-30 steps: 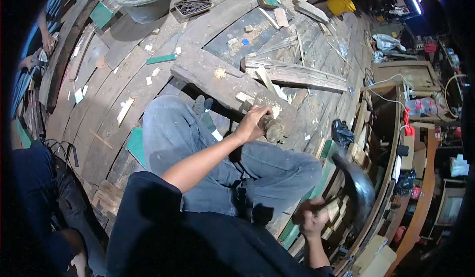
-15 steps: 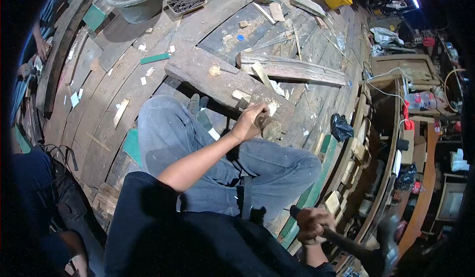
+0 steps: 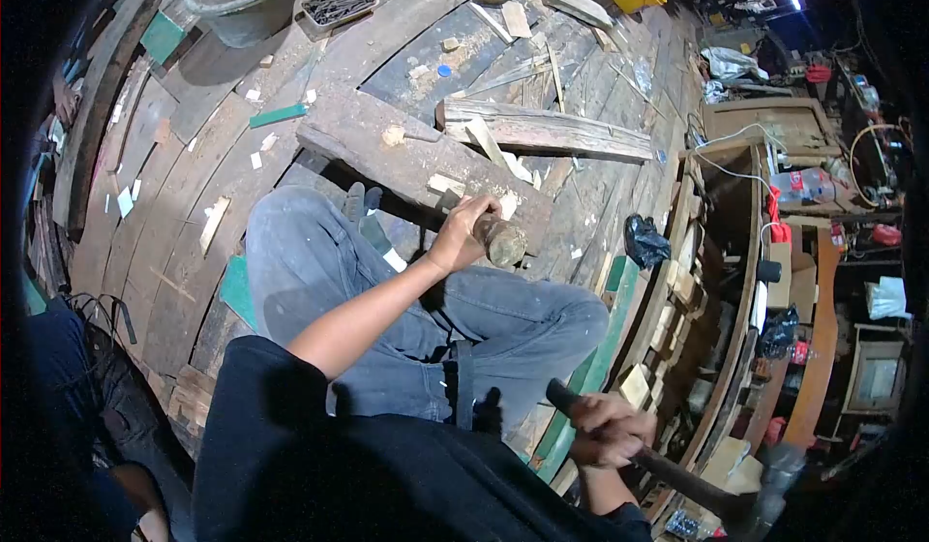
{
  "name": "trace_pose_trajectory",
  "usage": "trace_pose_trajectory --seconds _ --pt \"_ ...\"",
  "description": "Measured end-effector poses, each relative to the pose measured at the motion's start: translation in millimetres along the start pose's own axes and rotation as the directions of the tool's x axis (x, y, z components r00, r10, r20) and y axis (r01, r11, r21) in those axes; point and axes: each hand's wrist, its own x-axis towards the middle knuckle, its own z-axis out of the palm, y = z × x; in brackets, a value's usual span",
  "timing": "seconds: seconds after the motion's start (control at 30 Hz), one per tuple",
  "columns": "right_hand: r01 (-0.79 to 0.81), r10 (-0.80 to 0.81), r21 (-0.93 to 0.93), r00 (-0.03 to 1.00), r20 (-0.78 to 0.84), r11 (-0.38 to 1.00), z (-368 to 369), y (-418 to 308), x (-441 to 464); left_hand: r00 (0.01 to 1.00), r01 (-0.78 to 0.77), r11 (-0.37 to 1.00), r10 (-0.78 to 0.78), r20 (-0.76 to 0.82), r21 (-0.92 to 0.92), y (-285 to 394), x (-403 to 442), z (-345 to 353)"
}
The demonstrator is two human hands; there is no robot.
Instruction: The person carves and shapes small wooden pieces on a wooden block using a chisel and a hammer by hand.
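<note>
Worn floorboards [image 3: 184, 242], littered with pale chips, stretched between the thick plank [image 3: 334, 121] and the bucket [image 3: 242, 27]. At the plank's near edge, the left hand [image 3: 463, 235] wrapped its fingers around a round wooden handle [image 3: 506, 245]. Well apart, past the green timber [image 3: 585, 379] beside the knee, the right hand [image 3: 612, 432] clasped a hammer [image 3: 682, 479], its head out toward the cluttered right side.

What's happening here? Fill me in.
A seated person is at work with both hands. The left hand grips a round piece of wood by the edge of a broad plank strewn with chips. The right hand holds a hammer out to the side, clear of the wood.
</note>
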Motion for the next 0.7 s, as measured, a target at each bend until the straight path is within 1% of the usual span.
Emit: trace_pose_trajectory --seconds 0.03,0.07,0.1,0.13,0.17,0.2,0.23,0.27,0.3,0.33,0.37,0.4,0.43,0.47,0.5,0.53,0.57,0.6,0.63,0.67,0.7 --pt "-0.126 0.189 -0.462 0.978 0.092 0.878 -2 14 -13 1.000 -0.004 1.000 0.004 -0.009 -0.006 -2 1 -2" --pt "-0.100 0.361 -0.769 0.915 0.177 0.631 -4 29 -25 1.000 -0.009 1.000 0.009 -0.020 -0.015 -6 0 -2" --pt "-0.254 0.579 -0.719 0.778 0.245 0.646 -13 59 -25 1.000 -0.008 0.999 0.007 -0.016 -0.032 -8 -6 4" --pt "-0.329 0.604 -0.681 0.769 0.210 0.654 -5 43 -28 0.989 0.144 0.987 -0.140 0.049 -0.071 -13 -11 11" --pt "-0.356 0.611 -0.649 0.762 0.216 0.672 -4 30 -13 0.993 0.113 0.992 -0.111 0.028 -0.051 -12 0 11" --pt "-0.172 0.399 -0.667 0.894 0.203 0.725 -6 24 -8 0.994 0.102 0.994 -0.102 0.027 -0.027 -8 1 7" --pt "-0.221 0.336 -0.490 0.928 0.160 0.843 -4 9 -7 0.993 0.099 0.995 -0.098 0.059 -0.009 -4 -5 8" --pt "-0.231 0.271 -0.277 0.956 0.115 0.933 -1 -7 -6 0.990 0.135 0.990 -0.132 0.056 -0.049 -7 -6 11" --pt "-0.200 0.204 -0.065 0.976 0.070 0.978 3 -23 -4 0.994 0.102 0.994 -0.101 0.043 -0.030 -7 -3 9" --pt "-0.067 0.066 0.054 0.997 0.028 0.996 16 -31 4 0.996 0.076 0.997 -0.076 0.040 -0.013 -5 -4 9" --pt "0.073 -0.069 0.169 0.997 -0.029 0.983 26 -33 10 0.998 0.050 0.999 -0.050 0.036 0.006 -3 -4 8" --pt "0.121 -0.130 0.143 0.990 0.053 0.982 18 -19 8 0.996 0.076 0.996 -0.074 0.040 -0.051 0 -3 7" --pt "0.013 -0.003 -0.088 0.994 0.107 0.996 10 10 -6 0.998 0.056 0.995 -0.052 0.042 -0.079 -18 -7 15" --pt "-0.066 0.123 -0.325 0.980 0.159 0.943 10 32 -11 0.999 0.043 0.999 -0.042 0.033 -0.029 -10 -3 10" --pt "-0.120 0.276 -0.673 0.952 0.130 0.730 11 45 -22 0.999 0.036 0.999 -0.037 0.029 0.019 0 -4 7" --pt "-0.307 0.427 -0.614 0.903 0.054 0.727 10 41 -32 0.995 0.097 0.995 -0.095 0.034 -0.038 7 -7 4" --pt "-0.474 0.559 -0.536 0.829 -0.006 0.698 3 37 -38 0.994 0.091 0.995 -0.088 0.063 -0.031 8 -9 6" --pt "-0.600 0.669 -0.457 0.743 -0.014 0.657 -8 41 -30 0.996 0.078 0.997 -0.077 0.054 -0.012 6 -3 6" --pt "-0.041 0.218 -0.815 0.970 0.107 0.579 -14 27 -27 0.995 0.079 0.997 -0.079 0.062 -0.001 5 -3 6" --pt "-0.102 0.173 -0.594 0.983 0.063 0.798 -7 6 -13 0.997 0.058 0.998 -0.057 0.053 -0.017 3 -2 5" --pt "-0.117 0.127 -0.274 0.992 0.020 0.955 0 -14 1 0.998 0.049 0.998 -0.048 0.046 -0.026 1 -1 5"
